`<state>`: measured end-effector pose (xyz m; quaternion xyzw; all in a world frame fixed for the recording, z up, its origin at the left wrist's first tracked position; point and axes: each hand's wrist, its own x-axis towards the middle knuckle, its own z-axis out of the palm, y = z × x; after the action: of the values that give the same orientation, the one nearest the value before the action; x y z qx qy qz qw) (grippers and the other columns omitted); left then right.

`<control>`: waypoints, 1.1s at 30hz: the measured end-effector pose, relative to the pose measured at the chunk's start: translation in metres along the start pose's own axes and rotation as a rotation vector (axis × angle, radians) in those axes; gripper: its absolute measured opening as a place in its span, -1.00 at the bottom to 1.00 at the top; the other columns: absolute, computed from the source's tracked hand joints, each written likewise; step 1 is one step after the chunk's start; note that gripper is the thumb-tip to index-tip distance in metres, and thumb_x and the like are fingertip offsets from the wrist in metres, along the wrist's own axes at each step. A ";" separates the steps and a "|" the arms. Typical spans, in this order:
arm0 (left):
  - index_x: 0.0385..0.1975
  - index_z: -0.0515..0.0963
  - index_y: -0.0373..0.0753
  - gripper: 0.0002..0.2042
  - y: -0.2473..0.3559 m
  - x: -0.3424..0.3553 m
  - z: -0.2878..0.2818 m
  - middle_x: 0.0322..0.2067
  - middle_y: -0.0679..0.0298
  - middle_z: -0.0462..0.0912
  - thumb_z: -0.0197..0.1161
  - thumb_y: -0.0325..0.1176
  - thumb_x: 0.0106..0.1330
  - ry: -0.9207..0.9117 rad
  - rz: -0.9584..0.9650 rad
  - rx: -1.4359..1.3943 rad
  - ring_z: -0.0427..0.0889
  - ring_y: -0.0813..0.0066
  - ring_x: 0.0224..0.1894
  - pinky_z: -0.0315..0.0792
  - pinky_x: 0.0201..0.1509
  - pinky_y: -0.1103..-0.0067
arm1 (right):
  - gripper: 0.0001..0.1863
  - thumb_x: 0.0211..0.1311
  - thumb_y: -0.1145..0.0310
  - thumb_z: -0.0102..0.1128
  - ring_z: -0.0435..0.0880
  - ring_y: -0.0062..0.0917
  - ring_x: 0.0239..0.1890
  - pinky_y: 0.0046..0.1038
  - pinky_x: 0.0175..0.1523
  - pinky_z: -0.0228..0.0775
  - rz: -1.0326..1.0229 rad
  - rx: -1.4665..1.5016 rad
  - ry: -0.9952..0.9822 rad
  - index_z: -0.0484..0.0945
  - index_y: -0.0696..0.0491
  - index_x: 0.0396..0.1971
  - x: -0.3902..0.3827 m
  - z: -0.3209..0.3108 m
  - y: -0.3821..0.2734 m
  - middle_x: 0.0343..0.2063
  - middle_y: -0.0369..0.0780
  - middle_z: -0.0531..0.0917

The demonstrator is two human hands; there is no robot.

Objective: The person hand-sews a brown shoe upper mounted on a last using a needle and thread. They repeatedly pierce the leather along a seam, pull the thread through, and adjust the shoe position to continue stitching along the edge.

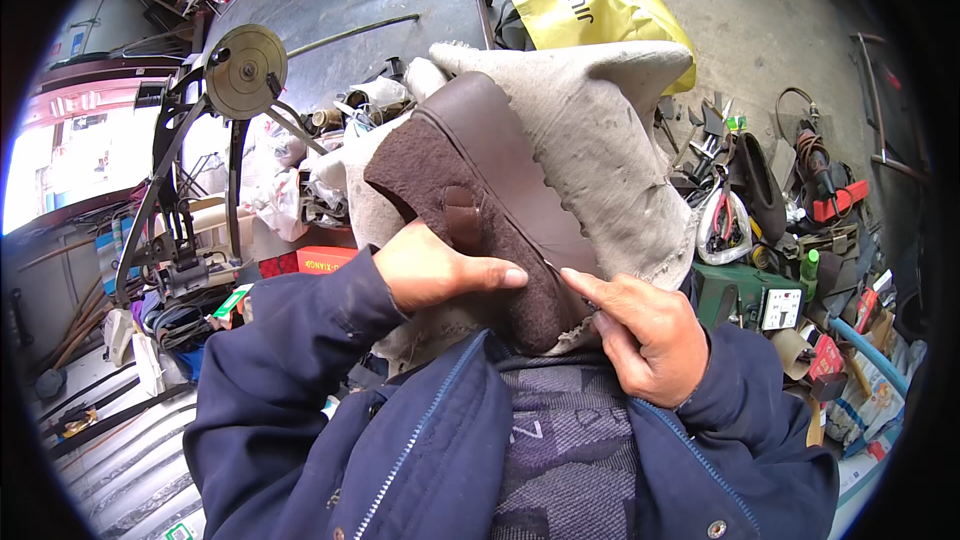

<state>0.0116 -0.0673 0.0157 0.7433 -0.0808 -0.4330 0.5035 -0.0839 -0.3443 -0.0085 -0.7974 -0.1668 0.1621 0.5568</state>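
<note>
A brown shoe [415, 155] with a fuzzy upper and a smooth brown sole [500, 155] lies tilted on a grey-white cloth [600, 130] over my lap. My left hand [430, 270] grips the shoe's upper. Its thumb lies across the fuzzy side, while the other fingers are hidden behind the shoe. At the seam between upper and sole, near the shoe's lower end, is my right hand [650, 330]. Its index finger points along that seam and its thumb is bent beneath. Something small and dark shows between them, too hidden to name.
A hand-cranked machine with a round wheel [245, 72] stands at left. Beyond the cloth sits a yellow bag [600, 15]. A red box [325, 258] is near my left forearm. On the right are a green box [735, 290], loose tools and a blue tube [868, 353].
</note>
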 end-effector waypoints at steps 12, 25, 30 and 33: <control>0.14 0.58 -0.35 -0.54 -0.002 -0.001 0.012 0.03 0.20 0.71 0.50 -0.43 0.24 0.066 -0.072 -0.215 0.66 0.41 0.07 0.54 0.23 0.43 | -0.37 0.13 0.70 0.20 0.60 -0.23 -0.46 -0.31 -0.31 0.47 -0.015 -0.008 0.021 0.56 0.14 0.29 -0.001 0.012 -0.007 -0.44 -0.11 0.55; 0.24 0.51 -0.34 -0.49 -0.009 -0.001 0.014 0.11 0.20 0.70 0.48 -0.47 0.30 0.046 -0.064 -0.326 0.65 0.39 0.15 0.51 0.30 0.42 | -0.29 0.04 0.57 0.30 0.64 -0.21 -0.53 -0.23 -0.38 0.51 -0.014 -0.375 -0.093 0.51 0.17 0.32 -0.003 0.023 -0.018 -0.50 -0.13 0.58; 0.23 0.52 -0.35 -0.51 -0.010 -0.002 0.014 0.11 0.19 0.70 0.48 -0.47 0.31 0.052 -0.082 -0.316 0.65 0.40 0.13 0.52 0.28 0.42 | -0.32 0.06 0.63 0.29 0.66 -0.21 -0.52 -0.24 -0.38 0.51 -0.035 -0.213 -0.053 0.52 0.21 0.30 -0.005 0.018 -0.014 -0.52 -0.12 0.61; 0.23 0.52 -0.35 -0.51 -0.011 -0.002 0.016 0.11 0.19 0.70 0.48 -0.47 0.31 0.068 -0.077 -0.344 0.66 0.39 0.13 0.53 0.28 0.41 | -0.35 0.08 0.66 0.29 0.67 -0.22 -0.51 -0.26 -0.40 0.50 -0.077 -0.142 0.014 0.53 0.24 0.28 -0.006 0.016 -0.013 -0.51 -0.12 0.62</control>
<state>-0.0043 -0.0720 0.0060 0.6630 0.0399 -0.4341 0.6086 -0.0977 -0.3291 -0.0010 -0.8289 -0.2044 0.1226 0.5060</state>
